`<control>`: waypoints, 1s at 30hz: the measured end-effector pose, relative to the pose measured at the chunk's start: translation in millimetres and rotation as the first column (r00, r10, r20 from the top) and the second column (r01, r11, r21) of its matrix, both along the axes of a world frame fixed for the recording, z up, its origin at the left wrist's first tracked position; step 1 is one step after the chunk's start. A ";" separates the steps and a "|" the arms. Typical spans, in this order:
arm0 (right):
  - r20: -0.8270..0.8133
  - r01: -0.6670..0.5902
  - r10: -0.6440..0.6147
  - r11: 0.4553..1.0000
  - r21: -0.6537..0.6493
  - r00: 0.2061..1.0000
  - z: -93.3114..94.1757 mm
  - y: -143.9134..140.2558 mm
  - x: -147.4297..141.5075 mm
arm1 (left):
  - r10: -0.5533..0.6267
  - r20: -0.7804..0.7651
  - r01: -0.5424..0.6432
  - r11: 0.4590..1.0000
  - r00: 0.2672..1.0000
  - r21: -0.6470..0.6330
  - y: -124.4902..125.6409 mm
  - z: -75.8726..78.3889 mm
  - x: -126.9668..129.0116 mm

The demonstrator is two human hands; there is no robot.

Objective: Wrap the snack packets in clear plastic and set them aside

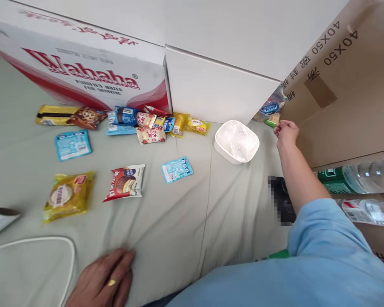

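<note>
My right hand [286, 132] reaches far to the right, fingers curled, close to a small green packet [273, 120] and a blue-labelled packet [270, 108] wedged between the white cabinet and a cardboard box. It looks free of any object. My left hand [104, 281] rests flat on the pale green sheet [179, 221] at the bottom, a ring on one finger, holding nothing. A white plastic tub [237, 142] stands just left of my right hand.
Several snack packets lie scattered on the sheet: a yellow one [68, 196], a red chocolate-pie one [125, 182], light blue ones [177, 169]. A Wahaha carton [83, 72] lies behind. A cardboard box [345, 94] and plastic bottles [361, 177] stand right.
</note>
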State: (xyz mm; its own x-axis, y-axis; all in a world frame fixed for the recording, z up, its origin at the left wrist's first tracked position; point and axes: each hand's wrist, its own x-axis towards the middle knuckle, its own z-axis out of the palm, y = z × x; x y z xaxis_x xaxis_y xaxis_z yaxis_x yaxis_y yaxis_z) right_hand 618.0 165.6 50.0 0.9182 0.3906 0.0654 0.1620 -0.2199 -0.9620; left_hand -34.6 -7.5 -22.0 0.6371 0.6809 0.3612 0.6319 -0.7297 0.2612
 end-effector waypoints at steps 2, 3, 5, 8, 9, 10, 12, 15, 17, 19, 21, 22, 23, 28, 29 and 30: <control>0.038 -0.233 0.233 0.972 0.019 0.972 14.1 -16.8 -39.1 | 0.013 0.022 -0.014 1.000 1.000 0.016 1.4 7.6 7.8; 0.063 -0.360 0.360 0.933 -0.008 0.931 20.5 -25.4 -57.9 | 0.017 0.030 -0.018 1.000 0.999 0.020 2.1 10.5 10.5; 0.093 -0.561 0.572 0.819 -0.120 0.815 30.4 -40.3 -91.5 | 0.018 0.034 -0.019 0.999 0.999 0.029 2.8 14.5 13.6; 0.076 -0.683 0.756 0.625 -0.378 0.650 37.2 -51.9 -127.3 | 0.015 0.029 -0.016 0.999 0.999 0.051 2.1 16.1 15.0; 0.080 -0.671 0.768 0.600 -0.436 0.635 38.3 -52.8 -135.0 | 0.016 0.032 -0.018 0.998 0.999 0.056 1.7 15.8 15.3; 0.094 -0.645 0.754 0.614 -0.455 0.650 39.6 -52.9 -140.8 | 0.018 0.037 -0.020 0.998 0.999 0.059 1.2 15.1 15.6; 0.119 -0.579 0.650 0.734 -0.354 0.751 44.7 -53.5 -149.1 | 0.018 0.058 -0.021 0.998 0.998 0.060 0.3 12.7 15.8; -0.015 -0.530 0.530 0.848 0.016 0.848 58.8 -64.3 -164.1 | 0.025 0.113 -0.030 0.999 0.993 0.043 -1.3 8.1 14.0; -0.146 -0.543 0.582 0.806 0.238 0.800 65.4 -82.1 -184.8 | 0.049 0.180 -0.053 0.998 0.982 0.015 -3.9 6.8 12.4; -0.241 -0.564 0.659 0.742 0.362 0.713 61.7 -107.3 -217.8 | 0.106 0.293 -0.095 0.994 0.950 -0.053 -8.7 9.1 13.9; -0.312 -0.600 0.716 0.695 0.395 0.625 45.6 -136.5 -261.0 | 0.204 0.438 -0.122 0.970 0.876 -0.208 -14.8 15.0 22.5; -0.337 -0.639 0.749 0.662 0.392 0.570 34.2 -151.3 -284.9 | 0.274 0.502 -0.111 0.937 0.820 -0.330 -17.8 18.7 29.9; -0.346 -0.689 0.786 0.617 0.380 0.512 22.0 -165.7 -309.0 | 0.340 0.552 -0.050 0.879 0.761 -0.473 -20.5 22.4 39.0; 0.176 -0.887 0.870 0.459 0.052 0.461 -20.4 -218.2 -397.0 | 0.730 0.561 0.466 0.368 0.391 -0.804 -24.9 35.4 84.4; 0.314 -0.895 0.852 0.445 -0.015 0.418 -22.9 -223.6 -404.2 | 0.773 0.541 0.517 0.331 0.331 -0.789 -24.3 37.2 88.7; 0.415 -0.900 0.832 0.431 -0.065 0.368 -23.9 -227.3 -408.2 | 0.799 0.529 0.543 0.320 0.286 -0.776 -23.4 38.9 90.7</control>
